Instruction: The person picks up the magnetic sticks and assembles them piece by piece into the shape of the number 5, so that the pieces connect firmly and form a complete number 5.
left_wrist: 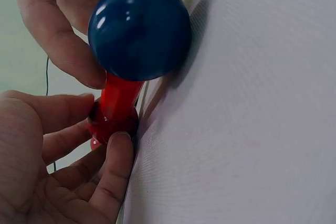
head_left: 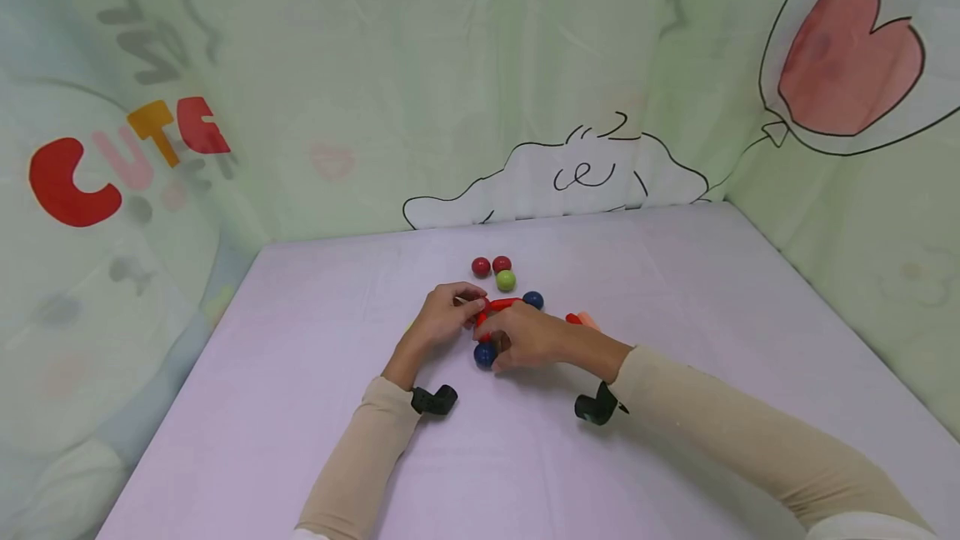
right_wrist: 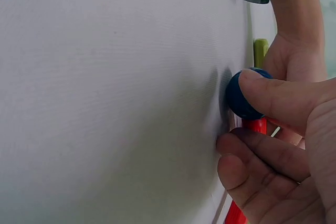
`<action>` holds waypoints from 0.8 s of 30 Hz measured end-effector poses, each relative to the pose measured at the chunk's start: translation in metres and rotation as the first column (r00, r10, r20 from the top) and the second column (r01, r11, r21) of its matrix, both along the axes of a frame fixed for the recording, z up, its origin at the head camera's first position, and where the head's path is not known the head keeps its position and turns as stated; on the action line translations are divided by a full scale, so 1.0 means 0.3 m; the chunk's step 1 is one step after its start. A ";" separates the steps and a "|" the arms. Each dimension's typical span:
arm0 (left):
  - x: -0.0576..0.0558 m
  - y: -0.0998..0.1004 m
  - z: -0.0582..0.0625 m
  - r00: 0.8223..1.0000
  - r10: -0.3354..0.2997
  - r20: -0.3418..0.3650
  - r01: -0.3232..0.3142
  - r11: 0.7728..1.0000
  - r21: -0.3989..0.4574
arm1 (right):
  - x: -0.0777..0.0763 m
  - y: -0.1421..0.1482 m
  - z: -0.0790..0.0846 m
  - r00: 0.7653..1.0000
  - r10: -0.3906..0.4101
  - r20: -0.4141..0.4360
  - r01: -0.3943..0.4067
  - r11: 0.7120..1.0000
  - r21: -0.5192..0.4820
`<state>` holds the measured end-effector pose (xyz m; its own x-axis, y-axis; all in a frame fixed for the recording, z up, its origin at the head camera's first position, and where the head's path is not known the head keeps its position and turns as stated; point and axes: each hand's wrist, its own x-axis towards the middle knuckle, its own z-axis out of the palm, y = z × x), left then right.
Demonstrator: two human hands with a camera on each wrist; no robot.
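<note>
My left hand (head_left: 442, 313) pinches a glossy red ball (left_wrist: 107, 128) between thumb and fingers, low over the table. A red stick (left_wrist: 119, 98) runs from this ball to a dark blue ball (head_left: 484, 355) on the near side. Over that stick is my right hand (head_left: 528, 336), with a fingertip against it beside the joint. In the right wrist view, the thumb overlaps the blue ball and the other fingers curl below. Another red stick (head_left: 504, 304) extends rightward from the red ball towards a second blue ball (head_left: 533, 300). Part of the joint is hidden by my fingers.
Behind the hands lie two red balls, one (head_left: 481, 267) left of the other, and a green ball (head_left: 506, 280). A peach stick (head_left: 588, 321) and a red piece show beyond my right wrist. A yellow-green stick (right_wrist: 260, 51) lies by my left wrist. Printed curtains surround the table (head_left: 337, 298).
</note>
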<state>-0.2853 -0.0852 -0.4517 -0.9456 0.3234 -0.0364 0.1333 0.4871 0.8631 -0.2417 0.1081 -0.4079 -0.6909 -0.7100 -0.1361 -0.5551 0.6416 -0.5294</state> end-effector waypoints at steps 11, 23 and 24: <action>0.002 0.003 0.004 1.000 -0.006 0.003 0.006 0.999 -0.040 | -0.003 -0.001 0.002 1.000 0.022 -0.022 -0.022 1.000 -0.003; 0.006 0.006 0.012 1.000 0.000 0.018 0.001 0.999 -0.053 | -0.001 0.031 0.028 1.000 0.009 -0.008 -0.009 1.000 -0.022; 0.007 0.007 0.012 1.000 -0.001 0.023 0.002 0.998 -0.057 | -0.002 0.033 0.031 1.000 0.007 -0.007 -0.007 1.000 -0.025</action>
<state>-0.2832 -0.0831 -0.4482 -0.9438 0.3216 -0.0762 0.1147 0.5351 0.8370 -0.2422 0.1181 -0.3984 -0.6865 -0.7182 -0.1136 -0.5634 0.6241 -0.5414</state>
